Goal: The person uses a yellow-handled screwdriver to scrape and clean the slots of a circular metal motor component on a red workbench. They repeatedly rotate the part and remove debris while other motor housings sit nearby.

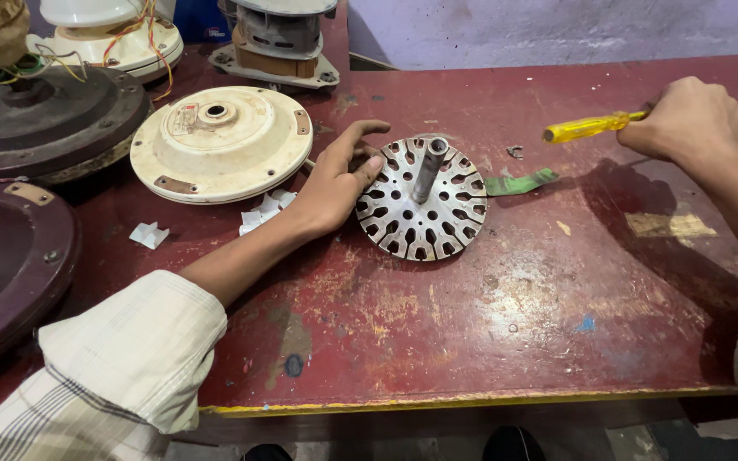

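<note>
Left hand (pixel 335 183) rests open-fingered on the slotted metal disc (pixel 421 205); right hand (pixel 692 119) grips a yellow-handled screwdriver (pixel 587 127), its handle pointing toward the disc.

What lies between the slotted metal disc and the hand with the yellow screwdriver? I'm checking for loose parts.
In the head view: a green strip and a small metal bit on the red table.

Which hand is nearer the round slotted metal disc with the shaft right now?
Left. The left hand rests its fingers on the left edge of the slotted disc. The right hand is off to the disc's right, apart from it, gripping a yellow-handled tool.
</note>
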